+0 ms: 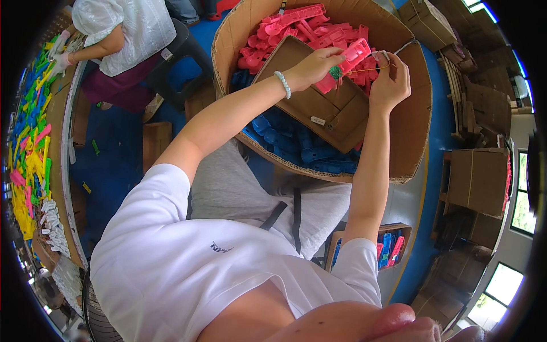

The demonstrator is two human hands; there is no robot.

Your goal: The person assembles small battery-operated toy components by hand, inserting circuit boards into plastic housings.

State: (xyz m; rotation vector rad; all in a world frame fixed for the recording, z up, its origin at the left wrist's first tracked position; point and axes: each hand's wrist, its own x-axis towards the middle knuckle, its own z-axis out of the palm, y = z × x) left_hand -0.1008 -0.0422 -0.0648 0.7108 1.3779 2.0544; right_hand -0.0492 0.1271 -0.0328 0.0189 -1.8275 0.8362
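My left hand (315,65) is closed around a pink plastic casing (356,53), held tilted above a large carton. A small green circuit board (335,72) sits at the casing, by my left fingers. Thin wires hang and stretch from there toward my right hand (392,82). The fingertips of that hand are pinched together beside the casing's far end; what they grip is too small to make out. Below both hands, a flat brown cardboard box (325,108) lies at a slant inside the carton (407,125).
Pink plastic parts (290,28) are heaped at the carton's far side, blue ones (302,145) at its near side. A small box (405,231) of pink and blue pieces stands right. Leftward, a seated person (128,34) works at a table piled with colourful parts (34,154).
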